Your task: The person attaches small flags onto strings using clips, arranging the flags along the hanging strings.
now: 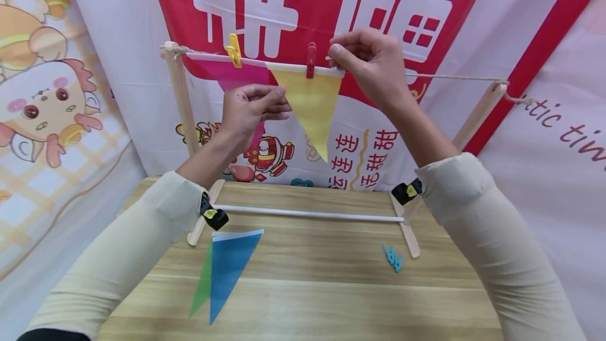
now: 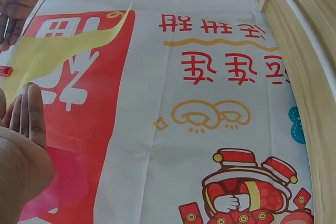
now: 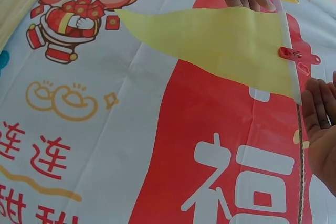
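Pink flag [image 1: 232, 75] and yellow flag [image 1: 310, 101] hang pegged on the string [image 1: 454, 77]; both hands' fingers pinch the yellow one; blue flag [image 1: 232, 267] and green flag [image 1: 203, 283] lie below on the surface [image 1: 331, 288].

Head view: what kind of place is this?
Probably a staged craft or party-decor setup: a wooden table against printed festive backdrops, with a wooden rack whose string carries a yellow pennant under a red clothespin.
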Demonstrator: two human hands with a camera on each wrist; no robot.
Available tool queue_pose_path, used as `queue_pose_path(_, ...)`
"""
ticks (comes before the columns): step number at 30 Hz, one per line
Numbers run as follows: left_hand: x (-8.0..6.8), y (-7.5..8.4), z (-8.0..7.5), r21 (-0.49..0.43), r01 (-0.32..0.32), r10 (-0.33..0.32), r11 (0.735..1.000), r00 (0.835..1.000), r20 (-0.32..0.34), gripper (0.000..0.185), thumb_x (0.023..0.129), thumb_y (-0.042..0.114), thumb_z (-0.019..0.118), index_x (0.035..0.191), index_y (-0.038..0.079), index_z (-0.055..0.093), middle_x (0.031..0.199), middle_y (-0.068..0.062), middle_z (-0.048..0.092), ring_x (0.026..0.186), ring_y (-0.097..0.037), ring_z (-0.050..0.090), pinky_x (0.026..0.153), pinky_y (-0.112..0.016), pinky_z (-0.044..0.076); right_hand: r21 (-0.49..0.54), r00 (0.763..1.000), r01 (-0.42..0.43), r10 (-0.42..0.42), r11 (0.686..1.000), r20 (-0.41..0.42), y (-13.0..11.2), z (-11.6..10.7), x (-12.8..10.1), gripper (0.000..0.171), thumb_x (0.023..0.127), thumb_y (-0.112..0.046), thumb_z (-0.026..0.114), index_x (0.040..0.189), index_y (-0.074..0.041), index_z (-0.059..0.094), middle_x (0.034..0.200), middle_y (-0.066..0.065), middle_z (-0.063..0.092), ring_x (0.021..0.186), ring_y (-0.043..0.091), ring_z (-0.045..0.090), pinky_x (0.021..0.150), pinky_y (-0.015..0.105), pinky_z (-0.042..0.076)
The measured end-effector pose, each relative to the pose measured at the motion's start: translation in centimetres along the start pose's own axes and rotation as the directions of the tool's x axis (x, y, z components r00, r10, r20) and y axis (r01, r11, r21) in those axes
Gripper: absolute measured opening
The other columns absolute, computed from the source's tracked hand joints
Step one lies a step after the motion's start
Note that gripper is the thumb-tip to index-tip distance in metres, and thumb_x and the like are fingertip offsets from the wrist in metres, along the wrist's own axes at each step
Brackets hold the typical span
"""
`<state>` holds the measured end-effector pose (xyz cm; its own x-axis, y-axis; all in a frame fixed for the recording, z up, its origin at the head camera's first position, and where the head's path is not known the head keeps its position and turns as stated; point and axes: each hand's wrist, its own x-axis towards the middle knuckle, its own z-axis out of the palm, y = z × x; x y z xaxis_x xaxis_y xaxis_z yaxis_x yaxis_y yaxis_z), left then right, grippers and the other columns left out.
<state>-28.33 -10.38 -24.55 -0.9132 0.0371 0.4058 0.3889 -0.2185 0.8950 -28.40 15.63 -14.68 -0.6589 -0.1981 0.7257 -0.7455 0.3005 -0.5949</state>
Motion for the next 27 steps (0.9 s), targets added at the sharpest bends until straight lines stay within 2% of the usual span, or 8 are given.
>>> queue_pose_path(6, -0.4, -0.4, -0.3, -0.044, 0.001, 0.000, 0.999, 1.000, 0.023, 0.029, 0.105, 0.023, 0.083, 0.125, 0.002, 0.083, 0.103, -0.008, 0.088, 0.093, -0.020, 0.088, 0.087, -0.033, 0.071, 0.051, 1.000, 0.019, -0.020, 0.999, 0.023, 0.2, 0.0, -0.8, 0.030, 0.104, -0.023, 0.081, 0.125, -0.002, 0.083, 0.117, 0.011, 0.085, 0.100, 0.018, 0.081, 0.100, 0.028, 0.067)
queue_pose_path(11, -0.8, -0.7, -0.6, -0.017, 0.004, -0.004, 1.000, 1.000, 0.019, 0.030, 0.105, 0.024, 0.083, 0.126, 0.003, 0.083, 0.106, -0.007, 0.088, 0.094, -0.019, 0.088, 0.087, -0.032, 0.070, 0.087, 0.999, 0.031, -0.034, 0.996, 0.029, 0.4, -0.1, -1.5, 0.027, 0.104, -0.021, 0.081, 0.124, -0.002, 0.084, 0.119, 0.013, 0.085, 0.101, 0.018, 0.083, 0.100, 0.028, 0.068)
queue_pose_path(16, -1.0, -0.9, -0.7, -0.016, -0.002, 0.002, 1.000, 1.000, 0.020, 0.034, 0.105, 0.023, 0.083, 0.128, -0.001, 0.081, 0.109, -0.013, 0.088, 0.094, -0.018, 0.088, 0.086, -0.033, 0.071, 0.131, 0.999, 0.033, -0.036, 0.991, 0.019, 0.9, -0.2, -2.3, 0.028, 0.103, -0.017, 0.082, 0.126, -0.001, 0.084, 0.118, 0.009, 0.086, 0.101, 0.018, 0.084, 0.097, 0.028, 0.068)
queue_pose_path(19, -1.1, -1.1, -0.8, -0.019, 0.003, -0.002, 1.000, 1.000, 0.028, 0.030, 0.106, 0.022, 0.082, 0.127, 0.002, 0.082, 0.110, -0.013, 0.088, 0.094, -0.018, 0.088, 0.086, -0.035, 0.071, 0.131, 0.999, 0.034, -0.037, 0.991, 0.018, 1.3, -0.3, -2.9, 0.030, 0.103, -0.017, 0.082, 0.129, -0.001, 0.082, 0.116, 0.007, 0.087, 0.103, 0.018, 0.084, 0.097, 0.028, 0.068)
queue_pose_path(22, -1.2, -1.2, -0.9, -0.003, 0.014, -0.014, 1.000, 0.999, 0.031, 0.025, 0.106, 0.023, 0.081, 0.126, 0.007, 0.083, 0.109, -0.008, 0.088, 0.094, -0.018, 0.088, 0.085, -0.035, 0.071, 0.128, 0.998, 0.055, -0.059, 0.990, 0.023, 1.9, -0.4, -3.5, 0.030, 0.104, -0.017, 0.081, 0.130, -0.002, 0.082, 0.116, 0.009, 0.086, 0.105, 0.022, 0.085, 0.097, 0.029, 0.068)
queue_pose_path(27, -1.4, -1.5, -1.2, 0.020, 0.036, -0.037, 0.999, 0.998, 0.042, 0.024, 0.107, 0.024, 0.081, 0.126, 0.009, 0.082, 0.109, -0.005, 0.088, 0.093, -0.017, 0.087, 0.082, -0.034, 0.071, 0.124, 0.995, 0.080, -0.087, 0.989, 0.046, 2.7, -0.6, -4.3, 0.029, 0.104, -0.016, 0.081, 0.130, -0.002, 0.082, 0.117, 0.016, 0.085, 0.105, 0.027, 0.085, 0.095, 0.029, 0.069)
